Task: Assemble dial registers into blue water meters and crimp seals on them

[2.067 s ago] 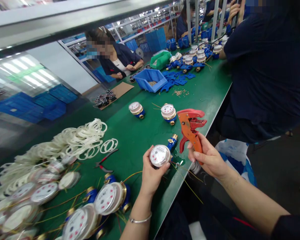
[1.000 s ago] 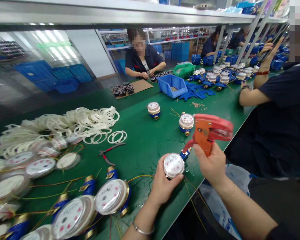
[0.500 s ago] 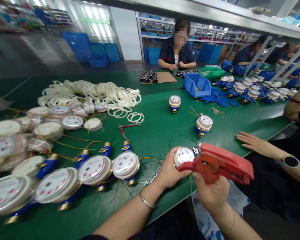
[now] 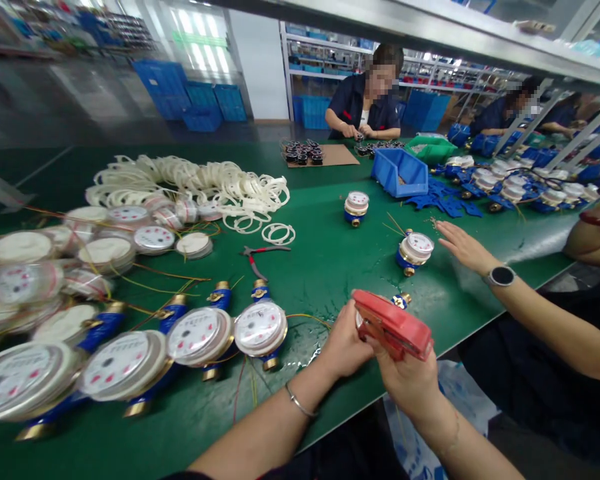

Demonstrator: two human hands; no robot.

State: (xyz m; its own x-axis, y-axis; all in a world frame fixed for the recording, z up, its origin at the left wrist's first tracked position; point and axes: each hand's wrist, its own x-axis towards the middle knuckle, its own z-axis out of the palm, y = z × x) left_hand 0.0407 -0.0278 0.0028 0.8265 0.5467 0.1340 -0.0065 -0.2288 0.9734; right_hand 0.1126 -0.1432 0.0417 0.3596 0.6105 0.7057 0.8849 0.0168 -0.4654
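My left hand grips a small blue water meter at the near edge of the green table; most of the meter is hidden behind the tool. My right hand holds red-orange sealing pliers, pressed against the meter's top. Thin yellow wire trails from the meter across the table.
A co-worker's hand with a wristwatch reaches in from the right toward a meter. Another meter stands farther back. Several meters lie at left, with white rings, small pliers and a blue bin.
The pliers swung down from upright onto the meter and now cover its dial. The view turned left. The co-worker's hand moved forward across the table toward a meter.
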